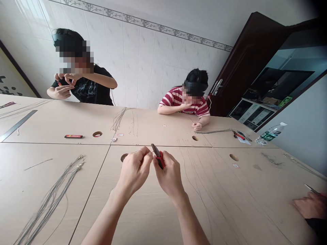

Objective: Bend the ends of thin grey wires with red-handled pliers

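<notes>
My right hand [168,173] is wrapped round a pair of pliers [158,157] with red and black handles, dark jaws pointing up and to the left. Right beside the jaws, my left hand [136,166] is closed in a pinch. What it pinches is too small to make out; a tiny thin bit shows between its fingertips and the pliers. Both hands are raised above the table, close together. Thin grey wires [196,183] run along the table to the right of my right hand. A bundle of wires [57,185] with small metal ends lies to the left.
Two people [84,81] sit across the table [143,211]. Another person's hand [310,206] is at the right edge. Around lie a water bottle [271,133], a red-handled tool [238,135], a red marker-like stick [73,136] and a metal ruler [19,125]. The tabletop has round holes.
</notes>
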`<action>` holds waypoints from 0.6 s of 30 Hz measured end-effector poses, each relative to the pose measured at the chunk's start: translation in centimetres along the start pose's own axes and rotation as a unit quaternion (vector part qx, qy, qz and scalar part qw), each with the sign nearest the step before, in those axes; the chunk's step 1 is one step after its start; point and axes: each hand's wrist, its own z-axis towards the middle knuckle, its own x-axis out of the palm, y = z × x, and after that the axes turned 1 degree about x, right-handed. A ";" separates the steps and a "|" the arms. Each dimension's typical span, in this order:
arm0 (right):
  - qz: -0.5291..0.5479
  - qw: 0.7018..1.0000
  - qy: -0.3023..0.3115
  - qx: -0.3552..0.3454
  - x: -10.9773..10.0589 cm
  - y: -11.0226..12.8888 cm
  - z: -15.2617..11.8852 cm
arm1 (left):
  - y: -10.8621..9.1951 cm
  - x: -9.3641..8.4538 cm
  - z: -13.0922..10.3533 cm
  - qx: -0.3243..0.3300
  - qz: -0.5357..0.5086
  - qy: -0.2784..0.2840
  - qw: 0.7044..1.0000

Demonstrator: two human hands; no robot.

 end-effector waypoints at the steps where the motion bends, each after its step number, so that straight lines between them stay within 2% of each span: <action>1: -0.001 1.000 0.000 -0.003 0.0 0.0 0.0 | 0.0 -0.1 0.0 -0.012 -0.001 0.008 1.000; 7: -0.014 1.000 -0.009 -0.021 0.2 0.0 0.1 | 0.2 -0.4 0.1 -0.053 -0.065 0.066 0.994; 11: -0.016 0.999 -0.024 -0.035 0.3 -0.3 0.1 | 0.1 -0.7 -0.1 -0.048 -0.076 0.114 0.989; 15: -0.024 0.998 -0.019 -0.048 0.2 -0.5 0.1 | 0.3 -1.0 -0.1 -0.040 -0.048 0.127 0.990; 18: -0.031 0.998 -0.021 -0.058 0.0 -0.5 0.1 | 0.5 -1.2 -0.1 -0.044 -0.068 0.127 0.989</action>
